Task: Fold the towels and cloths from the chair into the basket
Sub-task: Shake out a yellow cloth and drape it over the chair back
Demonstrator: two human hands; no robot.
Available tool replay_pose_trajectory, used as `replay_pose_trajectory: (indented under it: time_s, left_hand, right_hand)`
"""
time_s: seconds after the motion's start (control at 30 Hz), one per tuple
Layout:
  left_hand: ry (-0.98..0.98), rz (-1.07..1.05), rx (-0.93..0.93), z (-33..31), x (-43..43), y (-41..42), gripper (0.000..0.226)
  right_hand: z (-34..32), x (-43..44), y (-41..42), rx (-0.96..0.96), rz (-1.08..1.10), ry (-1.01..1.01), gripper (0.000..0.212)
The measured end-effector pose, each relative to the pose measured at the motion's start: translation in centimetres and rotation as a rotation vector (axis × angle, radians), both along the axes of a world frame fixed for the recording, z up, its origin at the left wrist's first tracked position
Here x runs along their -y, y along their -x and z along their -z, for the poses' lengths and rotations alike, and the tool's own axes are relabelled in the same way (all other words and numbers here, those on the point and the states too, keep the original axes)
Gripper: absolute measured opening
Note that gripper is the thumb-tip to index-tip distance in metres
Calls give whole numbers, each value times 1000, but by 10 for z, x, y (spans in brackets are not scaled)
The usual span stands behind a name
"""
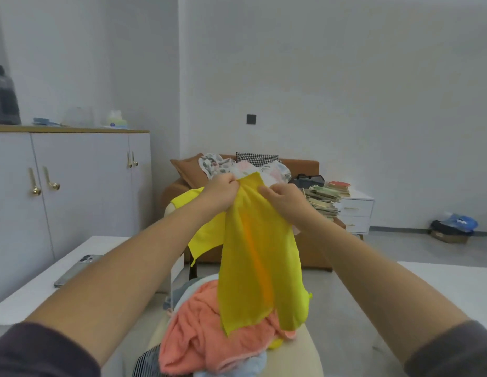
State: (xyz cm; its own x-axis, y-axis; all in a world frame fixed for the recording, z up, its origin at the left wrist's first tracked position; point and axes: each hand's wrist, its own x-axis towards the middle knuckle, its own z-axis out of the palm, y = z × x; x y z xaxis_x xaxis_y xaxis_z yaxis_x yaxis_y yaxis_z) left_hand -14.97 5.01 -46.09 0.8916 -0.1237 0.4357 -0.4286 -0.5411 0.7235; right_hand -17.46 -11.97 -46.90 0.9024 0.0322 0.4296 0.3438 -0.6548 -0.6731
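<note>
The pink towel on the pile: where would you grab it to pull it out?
Probably its bunched left side, coming down from above. There the pink towel lies crumpled and uncovered, offering thick folds to pinch, while the hanging yellow cloth covers its right part.

Dark greyish sleeves end near the elbows, forearms bare.

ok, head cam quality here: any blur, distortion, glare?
Head view: wide-angle bowing along the cabinet edges; flat, soft light with no glare; left hand and right hand pinching the yellow cloth look slightly soft; dark object at far left is blurred.
</note>
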Motion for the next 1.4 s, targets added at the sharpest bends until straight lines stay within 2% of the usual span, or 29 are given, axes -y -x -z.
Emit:
replay_pose_trajectory:
  time_s: [0.07,0.13,0.2,0.23,0.33,0.4,0.5,0.57,0.73,0.87,0.93,1.03,1.13,1.2,1.27,1.3,1.4]
  left_hand:
    - [-55,-30,44,-4,1,6,29]
    - [-47,-61,98,-9,0,12,30]
    - [2,-121,123,-17,-6,14,31]
    - [26,-179,143,-21,-11,11,32]
    - [62,-301,195,-31,-26,13,29]
    - [79,-345,207,-31,-40,20,25]
    - [8,-417,217,-22,-64,28,27]
    - [-54,-454,180,-15,-78,31,28]
    - [-33,-469,98,-13,-86,44,26]
    - [249,-284,0,-11,-61,43,23]
    - [267,-301,78,-12,-49,36,20]
    - [221,-258,264,-8,-37,16,19]
    - [68,-153,366,7,-34,-23,41]
    - [-169,-174,424,17,-39,-56,57]
    - [-382,-226,440,25,-47,-88,67]
    - [-477,-251,440,28,-50,-103,70]
    - [-683,-314,484,30,-55,-146,76]
  right_hand:
    - [-10,5,18,-158,-104,-73,37]
    - [-15,13,30,-454,-251,-94,25]
    - [-10,20,31,-627,-306,34,45]
    - [-6,22,31,-642,-292,104,51]
    - [2,31,35,-624,-274,152,47]
    - [5,39,41,-627,-234,253,46]
    - [4,49,48,-547,-53,535,43]
    - [0,55,54,-493,23,560,36]
    - [-8,69,62,-395,255,416,10]
    - [-11,64,56,-339,163,-123,20]
    - [-13,60,51,-274,79,-309,25]
    - [-17,51,36,-172,-57,-396,25]
    - [-20,40,4,-50,-132,-226,24]
    - [-19,32,-25,53,-109,92,35]
    - [-14,21,-58,85,-70,435,53]
    - [-11,14,-76,82,-63,538,60]
    - [-3,-2,-132,125,-43,671,72]
